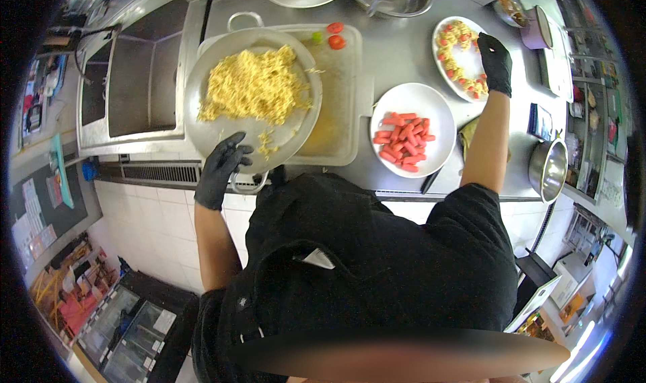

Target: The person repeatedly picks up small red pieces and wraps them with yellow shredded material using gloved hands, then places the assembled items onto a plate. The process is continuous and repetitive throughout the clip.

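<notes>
My left hand (pixel 224 169), in a black glove, is at the near left edge of a wide metal pan (pixel 198 137). Its fingers are loosely spread and hold nothing that I can see. A large heap of yellow noodles (pixel 252 83) lies in the pan, with a few loose strands nearer me. Over the right rim of a white oval plate (pixel 474 53) is my gloved right hand (pixel 496 63), its fingers curled together; what they pinch, if anything, is hidden. Noodles with red pieces (pixel 452 63) form a ring along that plate. Left of it, a round white plate (pixel 437 110) holds cut red sausage sticks (pixel 406 141).
Beneath the pan lies a cutting board (pixel 340 134), with tomato slices (pixel 336 42) at its far end. A sink (pixel 145 87) is at the left. Metal bowls stand at the back (pixel 417 6) and right (pixel 550 171). A dark-handled utensil (pixel 431 181) lies near the front edge.
</notes>
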A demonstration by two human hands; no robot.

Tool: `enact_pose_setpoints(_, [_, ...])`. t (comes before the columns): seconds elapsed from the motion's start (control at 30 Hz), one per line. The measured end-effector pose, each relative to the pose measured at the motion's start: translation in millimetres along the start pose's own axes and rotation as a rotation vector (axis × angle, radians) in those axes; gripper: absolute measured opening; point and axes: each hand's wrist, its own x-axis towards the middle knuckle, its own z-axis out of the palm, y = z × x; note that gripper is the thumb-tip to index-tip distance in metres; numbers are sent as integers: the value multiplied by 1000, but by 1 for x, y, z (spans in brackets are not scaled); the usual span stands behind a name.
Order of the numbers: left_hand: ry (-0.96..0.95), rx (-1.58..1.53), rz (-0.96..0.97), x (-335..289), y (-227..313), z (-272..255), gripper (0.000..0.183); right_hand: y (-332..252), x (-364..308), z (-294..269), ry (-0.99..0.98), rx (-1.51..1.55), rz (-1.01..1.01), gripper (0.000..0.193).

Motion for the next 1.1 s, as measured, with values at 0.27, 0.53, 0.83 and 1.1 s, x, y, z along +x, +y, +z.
enact_pose_setpoints(0.27, [-85, -16, 46, 5, -12, -25, 41, -63, -172, 57, -772, -172, -409, 21])
enact_pose_setpoints(0.53, [-172, -83, 85, -1, -13, -46, 35, -104, -231, 77, -429, -611, -207, 9])
enact_pose_setpoints(0.83, [-252, -684, -4, -1, -19, -12, 34, -326, -314, 133, -591, 349, -412, 32])
enact_pose_setpoints(1.1, [-110, -325, 99, -7, -54, -68, 40, -292, -251, 209, -291, -146, -494, 43])
